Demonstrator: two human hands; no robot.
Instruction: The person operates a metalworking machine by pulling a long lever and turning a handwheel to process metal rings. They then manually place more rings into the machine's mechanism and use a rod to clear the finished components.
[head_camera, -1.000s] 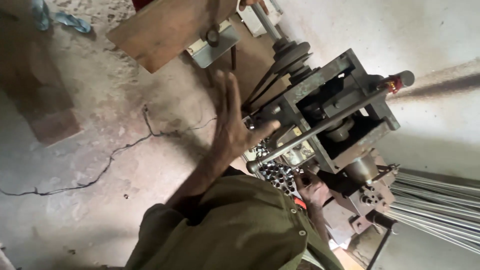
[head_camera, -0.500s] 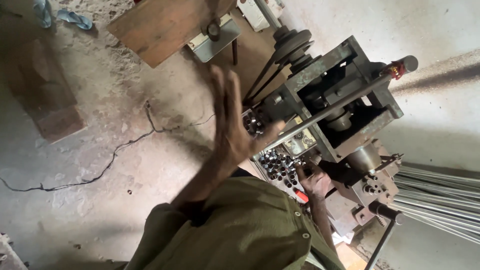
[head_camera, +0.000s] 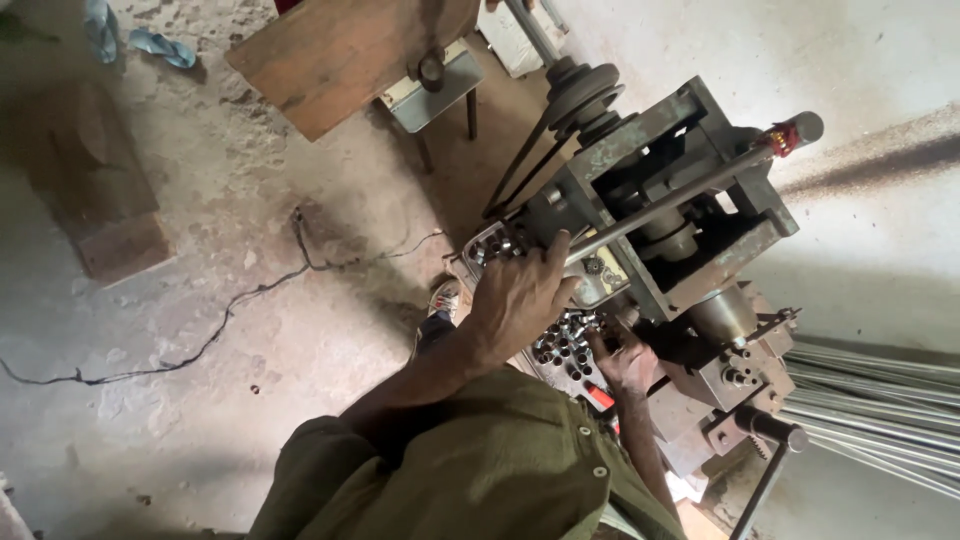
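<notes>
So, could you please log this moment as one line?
left hand: resting on tray of small metal parts | right hand: at machine, beside tray | lever: untouched | rods: right of machine

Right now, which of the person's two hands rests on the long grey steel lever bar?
The left hand, fingers at the long grey steel lever bar; the right hand sits lower, beside small metal pieces.

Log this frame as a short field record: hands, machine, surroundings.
left hand: open, palm down on the tray of small metal parts, fingers toward the long lever bar
right hand: low at the machine, beside the tray; grip cannot be told
machine: grey metal frame, belt pulley at the top
rods: bundle at the right
floor: concrete, black cable across it
stool: wooden, behind the machine
</notes>
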